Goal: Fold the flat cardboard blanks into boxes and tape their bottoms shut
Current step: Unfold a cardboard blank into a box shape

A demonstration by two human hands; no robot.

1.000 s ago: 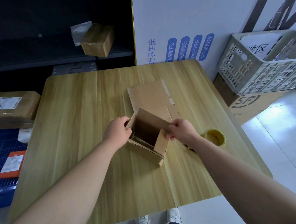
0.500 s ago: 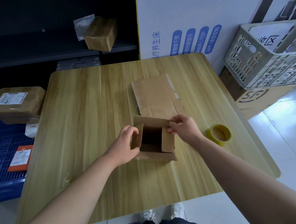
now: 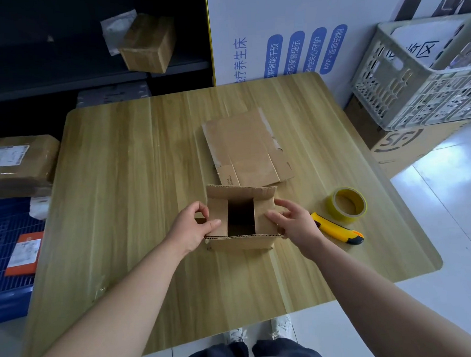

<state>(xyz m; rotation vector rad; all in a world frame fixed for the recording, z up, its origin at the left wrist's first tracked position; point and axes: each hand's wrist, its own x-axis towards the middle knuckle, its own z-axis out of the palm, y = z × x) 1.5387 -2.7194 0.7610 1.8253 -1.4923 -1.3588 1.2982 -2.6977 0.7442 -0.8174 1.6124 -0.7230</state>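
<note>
The box (image 3: 241, 219) has turned since a moment ago. Now its open end faces up, square to the person, and its two side flaps are folded in more. A yellow knife (image 3: 337, 231) shows now too; before, the right arm hid it.

In the head view, both hands are on the box. It stands on the counter (image 3: 119, 185), right between them. The left hand (image 3: 193, 227) grips the left side of the box. Its thumb lies on top of the left flap and its fingers curl round the outside wall. The right hand (image 3: 295, 224) holds the right side, with bent fingers pressing on the right flap. A dark gap shows between the two flaps. A long flap stands up at the far edge.

Just past the hands, away from the person, a flat blank (image 3: 243, 147) lies on the counter. I cannot tell if it touches the box.

The knife lies just right of the right hand, with one end hidden behind it. The yellow tape roll (image 3: 346, 204) lies flat just beside the knife, a bit farther right.

Far to the right of the hands, off the counter, a grey crate (image 3: 421, 84) sits on a big carton (image 3: 398, 146). Far to the left of the left hand lies a brown parcel (image 3: 15, 164) with a white label.
</note>
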